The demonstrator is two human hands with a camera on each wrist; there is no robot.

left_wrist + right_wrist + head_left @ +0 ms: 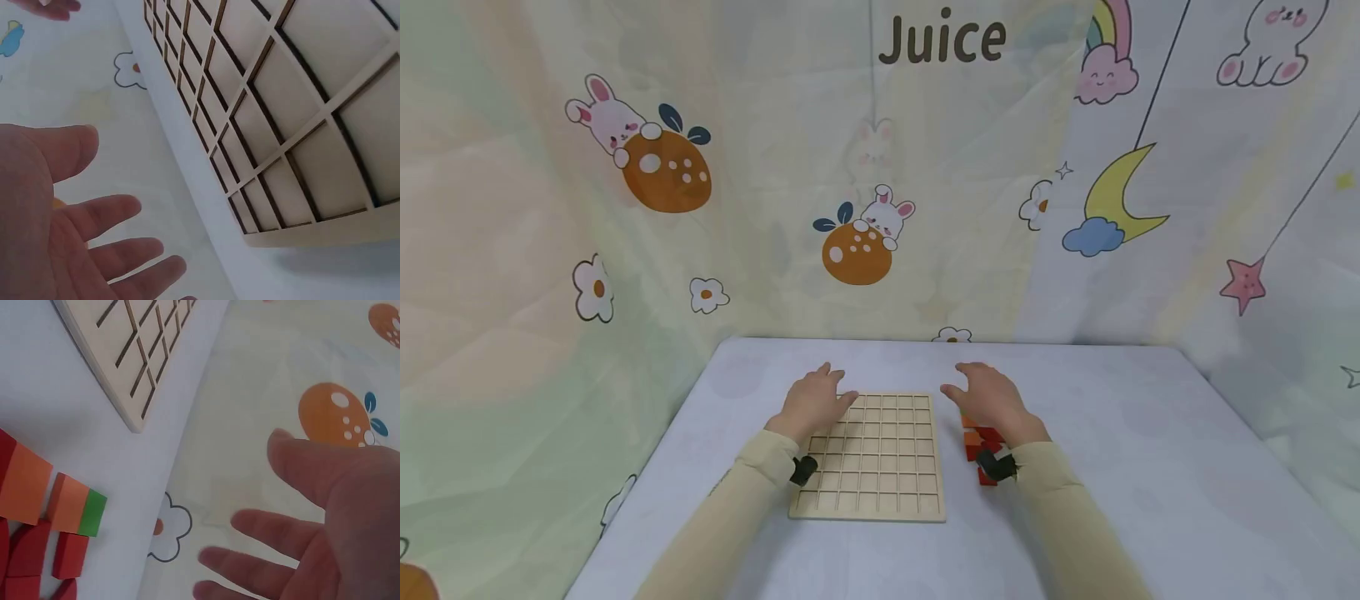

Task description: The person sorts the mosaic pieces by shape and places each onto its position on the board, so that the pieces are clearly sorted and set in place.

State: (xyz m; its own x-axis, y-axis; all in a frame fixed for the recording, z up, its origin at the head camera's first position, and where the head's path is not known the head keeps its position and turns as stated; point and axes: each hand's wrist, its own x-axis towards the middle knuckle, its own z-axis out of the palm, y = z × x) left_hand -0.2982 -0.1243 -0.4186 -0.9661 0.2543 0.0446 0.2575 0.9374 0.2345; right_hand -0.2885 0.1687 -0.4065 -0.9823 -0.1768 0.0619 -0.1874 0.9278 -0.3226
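A pale wooden board (876,458) with a raised grid of square cells lies on the table, its cells bare. My left hand (815,404) hovers over the board's far left corner, thumb and fingers spread, holding nothing. In the left wrist view that hand (94,219) has its fingers extended beside the grid. My right hand (992,398) is held above the coloured blocks (973,442), right of the board, with nothing in it. Seen from the right wrist, the fingers (262,525) are extended and apart. Red blocks (28,550), orange ones and a green piece (92,512) lie together.
The white table (1150,467) reaches back to a hanging cloth (775,167) printed with rabbits, oranges and flowers. Dark wrist straps (996,465) sit over the beige sleeves (1067,508). My right forearm hides some of the blocks in the head view.
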